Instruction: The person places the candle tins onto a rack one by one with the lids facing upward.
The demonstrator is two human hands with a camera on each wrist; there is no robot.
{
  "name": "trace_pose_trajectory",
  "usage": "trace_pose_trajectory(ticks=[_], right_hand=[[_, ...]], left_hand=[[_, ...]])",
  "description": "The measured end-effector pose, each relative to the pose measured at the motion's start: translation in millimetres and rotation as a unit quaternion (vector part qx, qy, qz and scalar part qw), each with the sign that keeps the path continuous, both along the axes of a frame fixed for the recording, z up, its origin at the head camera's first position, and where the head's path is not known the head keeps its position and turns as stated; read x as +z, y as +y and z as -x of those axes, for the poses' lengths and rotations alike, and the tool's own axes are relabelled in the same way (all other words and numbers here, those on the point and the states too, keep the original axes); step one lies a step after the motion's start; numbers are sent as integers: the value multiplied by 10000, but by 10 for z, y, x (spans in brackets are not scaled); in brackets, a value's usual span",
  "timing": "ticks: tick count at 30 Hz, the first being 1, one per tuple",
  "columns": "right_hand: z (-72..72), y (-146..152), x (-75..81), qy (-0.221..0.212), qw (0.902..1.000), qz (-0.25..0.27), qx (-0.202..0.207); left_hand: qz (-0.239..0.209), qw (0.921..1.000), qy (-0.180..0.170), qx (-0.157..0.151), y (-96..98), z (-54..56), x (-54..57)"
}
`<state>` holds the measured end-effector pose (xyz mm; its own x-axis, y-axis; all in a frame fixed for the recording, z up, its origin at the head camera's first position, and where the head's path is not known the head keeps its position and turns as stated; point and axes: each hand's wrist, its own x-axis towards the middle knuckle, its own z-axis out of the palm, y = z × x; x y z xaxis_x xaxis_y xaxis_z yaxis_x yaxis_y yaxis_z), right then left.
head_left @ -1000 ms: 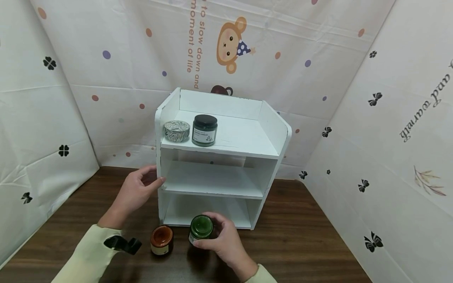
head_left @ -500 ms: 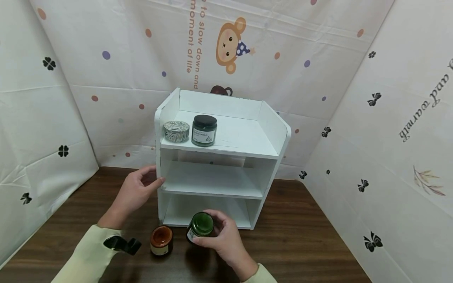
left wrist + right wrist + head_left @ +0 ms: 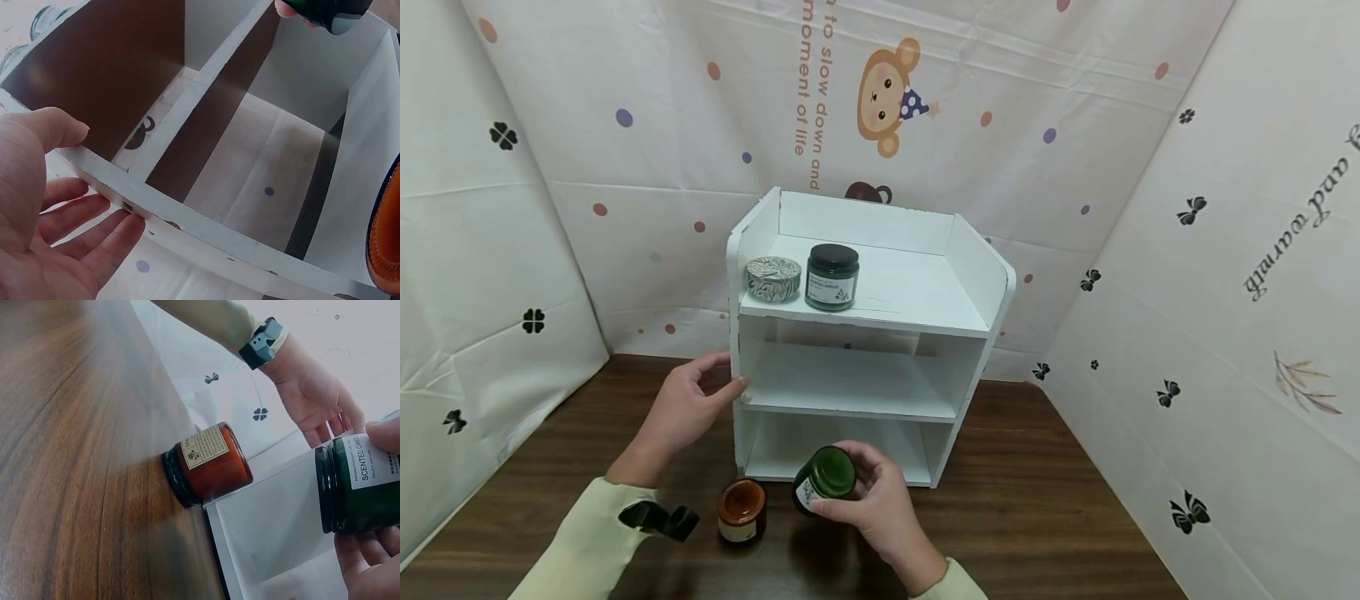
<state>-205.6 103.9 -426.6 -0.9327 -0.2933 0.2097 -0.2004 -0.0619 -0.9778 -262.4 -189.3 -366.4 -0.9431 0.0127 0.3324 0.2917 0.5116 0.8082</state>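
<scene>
My right hand [image 3: 880, 504] grips a green glass scented candle jar [image 3: 369, 481] between thumb and fingers. The jar is upside down, black lid lowest, tilted above the table in front of the bottom shelf. Its white label faces the thumb side. With the thumb on the front edge and fingers along the outer face, my left hand [image 3: 688, 408] holds the left side panel of a white three-tier shelf [image 3: 857, 379]. Between the hands, an amber candle jar [image 3: 742, 510] stands inverted on the table, resting on its black lid [image 3: 178, 478].
On the top tier, toward the left, sit a round patterned tin [image 3: 773, 278] and an upright dark green candle jar [image 3: 832, 277] with a black lid. Printed cloth walls [image 3: 647, 208] enclose the dark wooden table [image 3: 1037, 500] behind and on both sides.
The green candle jar has risen slightly and tilted, its glass base swinging up and right, so more of its label shows. My left hand keeps its place on the shelf.
</scene>
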Motion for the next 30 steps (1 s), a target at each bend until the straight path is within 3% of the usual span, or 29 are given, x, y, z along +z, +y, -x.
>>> trace_pose_trajectory(ticks=[13,30], right_hand=[[-13,-11,17,85,9992,342,171],[-24,-27,70,-134,9981,568,215]], left_hand=[[-44,10000,-56,-26,-2,-3,0],[-93,9999,-54,-53,-4,-9,7]])
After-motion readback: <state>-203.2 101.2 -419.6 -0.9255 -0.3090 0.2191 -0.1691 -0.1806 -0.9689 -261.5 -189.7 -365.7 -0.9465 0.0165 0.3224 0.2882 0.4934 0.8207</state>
